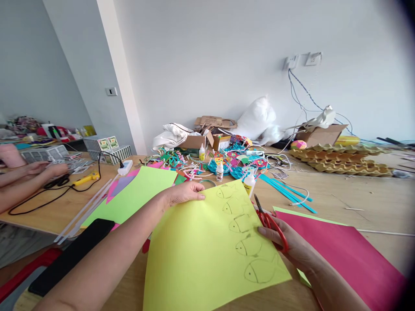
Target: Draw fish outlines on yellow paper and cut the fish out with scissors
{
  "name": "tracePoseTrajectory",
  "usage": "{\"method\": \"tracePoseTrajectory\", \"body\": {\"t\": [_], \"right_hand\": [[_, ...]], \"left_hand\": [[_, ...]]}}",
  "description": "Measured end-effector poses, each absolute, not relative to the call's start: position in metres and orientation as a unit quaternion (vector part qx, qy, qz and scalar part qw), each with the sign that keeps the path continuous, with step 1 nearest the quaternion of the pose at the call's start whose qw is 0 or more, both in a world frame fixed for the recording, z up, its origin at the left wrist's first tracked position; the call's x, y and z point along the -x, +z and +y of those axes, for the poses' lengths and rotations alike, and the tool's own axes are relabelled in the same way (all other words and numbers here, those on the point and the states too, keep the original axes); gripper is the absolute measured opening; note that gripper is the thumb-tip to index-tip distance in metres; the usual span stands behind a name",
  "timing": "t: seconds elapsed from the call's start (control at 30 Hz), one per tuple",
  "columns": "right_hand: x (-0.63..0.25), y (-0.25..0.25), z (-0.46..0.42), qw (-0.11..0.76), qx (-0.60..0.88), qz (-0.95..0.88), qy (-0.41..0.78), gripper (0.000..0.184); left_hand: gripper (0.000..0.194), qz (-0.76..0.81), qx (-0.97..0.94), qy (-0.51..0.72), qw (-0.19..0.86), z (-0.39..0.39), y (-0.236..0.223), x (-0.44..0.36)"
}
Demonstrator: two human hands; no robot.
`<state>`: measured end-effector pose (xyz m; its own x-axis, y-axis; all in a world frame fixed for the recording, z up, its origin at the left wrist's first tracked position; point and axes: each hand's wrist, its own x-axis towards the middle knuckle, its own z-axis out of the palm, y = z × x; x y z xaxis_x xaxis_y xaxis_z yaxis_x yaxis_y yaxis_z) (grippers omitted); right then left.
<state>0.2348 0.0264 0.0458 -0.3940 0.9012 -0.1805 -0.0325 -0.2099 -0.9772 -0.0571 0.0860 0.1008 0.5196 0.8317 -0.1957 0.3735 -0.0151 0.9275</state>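
A large yellow sheet of paper (188, 255) hangs tilted in front of me, with several fish outlines drawn in pencil down its right side. My left hand (184, 193) pinches its top edge between thumb and fingers. In my right hand (288, 237) is a pair of scissors (268, 221) with red handles, the dark blades pointing up and slightly apart, beside the sheet's right edge. My right thumb also rests on the paper. Below my right forearm lies a dark pink sheet (337, 250) over a light green one.
Green paper (136, 194) and a black phone-like slab (73, 255) lie left. Behind are glue bottles (249, 183), colourful craft pieces (233, 162), blue strips (288, 192) and egg trays (343, 160). At far left, another person's hands (48, 170) work near a yellow glue gun (86, 178).
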Motion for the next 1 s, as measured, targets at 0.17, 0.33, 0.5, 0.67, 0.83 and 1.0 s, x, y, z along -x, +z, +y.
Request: {"method": "tracePoseTrajectory", "body": {"t": [0.17,0.33,0.5,0.67,0.83,1.0], "right_hand": [[-0.240,0.049,0.025,0.348,0.396,-0.531,0.664,0.064],[-0.242,0.042,0.029,0.379,0.381,-0.518,0.666,0.054],[-0.241,0.040,0.029,0.404,0.421,-0.523,0.622,0.028],[-0.234,0.044,0.008,0.336,0.424,-0.511,0.668,0.031],[-0.218,0.048,-0.012,0.339,0.449,-0.502,0.657,0.040],[-0.211,0.049,-0.018,0.363,0.460,-0.463,0.665,0.044]], "left_hand": [[0.039,0.439,-0.657,0.243,0.562,0.082,0.101,0.067],[0.039,0.443,-0.656,0.249,0.558,0.085,0.100,0.070],[0.035,0.448,-0.683,0.228,0.530,0.086,0.110,0.073],[0.027,0.456,-0.722,0.177,0.489,0.081,0.116,0.071],[0.015,0.473,-0.763,0.125,0.422,0.079,0.118,0.068],[0.022,0.513,-0.785,0.180,0.296,0.046,0.141,0.058]]}}
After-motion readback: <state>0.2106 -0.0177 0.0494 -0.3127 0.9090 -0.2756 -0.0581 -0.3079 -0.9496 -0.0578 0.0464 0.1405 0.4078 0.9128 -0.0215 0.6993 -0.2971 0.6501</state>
